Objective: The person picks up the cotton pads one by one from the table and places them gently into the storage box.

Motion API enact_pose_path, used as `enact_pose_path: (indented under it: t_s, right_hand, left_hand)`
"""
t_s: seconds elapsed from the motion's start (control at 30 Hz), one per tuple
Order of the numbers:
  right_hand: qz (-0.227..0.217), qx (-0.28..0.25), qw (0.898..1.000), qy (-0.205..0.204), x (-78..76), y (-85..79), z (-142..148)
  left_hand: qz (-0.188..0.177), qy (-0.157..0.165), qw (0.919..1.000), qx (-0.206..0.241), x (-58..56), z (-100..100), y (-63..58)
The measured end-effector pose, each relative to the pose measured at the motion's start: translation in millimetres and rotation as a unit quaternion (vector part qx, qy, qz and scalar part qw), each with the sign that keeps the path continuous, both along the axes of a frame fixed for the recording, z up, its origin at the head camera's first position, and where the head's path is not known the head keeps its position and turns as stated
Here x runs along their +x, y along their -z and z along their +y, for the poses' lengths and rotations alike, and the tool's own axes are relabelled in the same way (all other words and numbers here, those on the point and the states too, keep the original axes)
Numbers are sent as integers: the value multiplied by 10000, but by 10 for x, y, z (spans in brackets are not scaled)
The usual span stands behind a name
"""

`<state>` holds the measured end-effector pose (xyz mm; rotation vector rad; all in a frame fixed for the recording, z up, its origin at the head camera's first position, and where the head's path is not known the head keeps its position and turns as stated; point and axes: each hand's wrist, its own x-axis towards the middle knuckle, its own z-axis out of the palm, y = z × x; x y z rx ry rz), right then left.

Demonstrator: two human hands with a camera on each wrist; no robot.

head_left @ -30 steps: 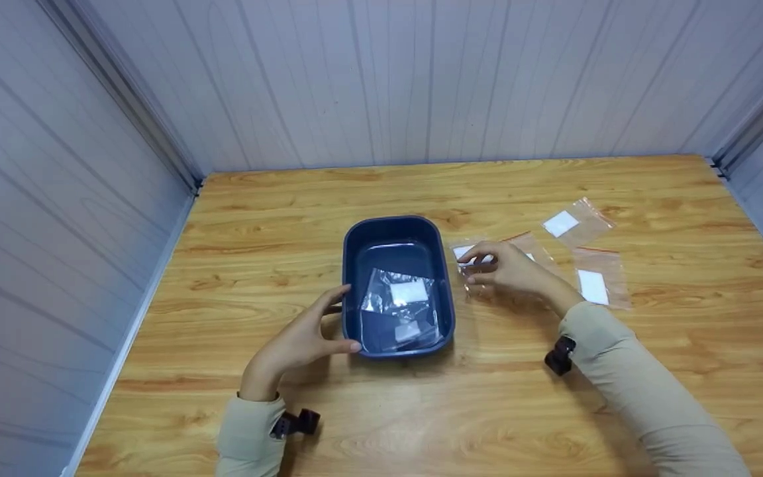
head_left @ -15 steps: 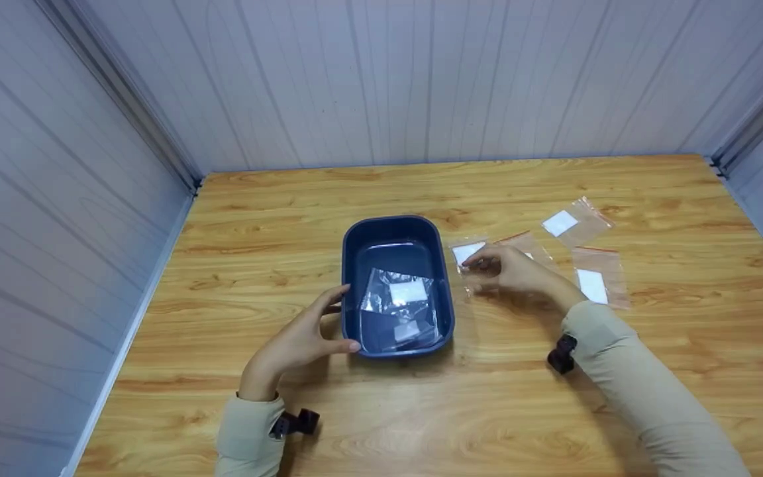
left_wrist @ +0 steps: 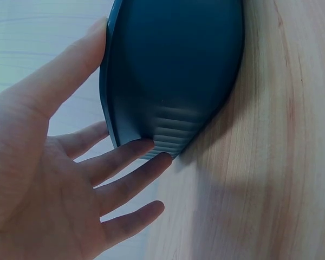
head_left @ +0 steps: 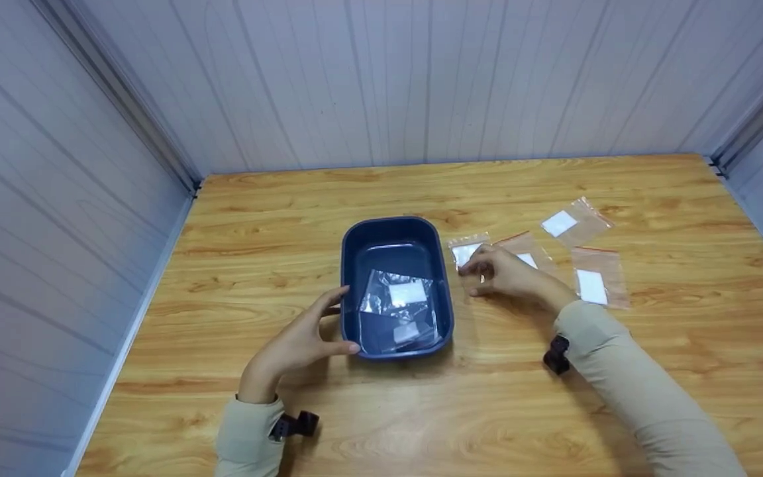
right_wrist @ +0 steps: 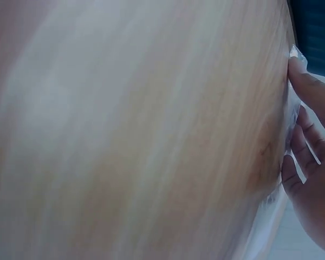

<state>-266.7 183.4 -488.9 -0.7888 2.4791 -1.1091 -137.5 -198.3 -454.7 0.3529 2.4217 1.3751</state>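
In the head view a dark blue plastic bin [head_left: 395,233] stands mid-table. My left hand [head_left: 295,341] steadies its left side: thumb at the rim near the front corner, fingers spread along the outer wall. The left wrist view shows the left fingertips against the ribbed wall. Inside the bin lie clear zip bags [head_left: 375,298] with white labels. Right of the bin, my right hand [head_left: 510,273] bends its fingers over a clear zip bag [head_left: 466,252] with a white label, thumb apart from the forefinger. In the right wrist view several fingertips touch that crinkled bag.
Further right lie a red-edged bag [head_left: 524,248], partly behind the right hand, another red-edged bag [head_left: 610,275] and a bag [head_left: 583,222] turned at an angle. Pale panel walls [head_left: 381,86] enclose the wooden table [head_left: 242,245] at the back and sides.
My right hand has shifted slightly over the zip bag, its fingers moving at the bag's edge, and the bag has crept a little. My left hand and the bin stay put.
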Motion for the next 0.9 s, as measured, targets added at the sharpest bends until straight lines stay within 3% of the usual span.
enact_pose_path:
  t_s: [0.2, 0.43, 0.73, 0.9]
  right_hand:
    - [6, 31, 9999, 130, -14, 8, -15]
    - [458, -2, 9990, -12, -20, 14, -18]
    - [251, -15, 9993, 260, 5, -32, -6]
    - [395, -23, 9981, 477, 35, -78, 2]
  left_hand:
    - [11, -46, 10000, 1, 8, -3, 1]
    - [-16, -17, 9999, 114, 16, 6, 5]
    - [-63, -37, 9999, 118, 18, 3, -5]
    - [-69, -63, 9999, 79, 6, 8, 0]
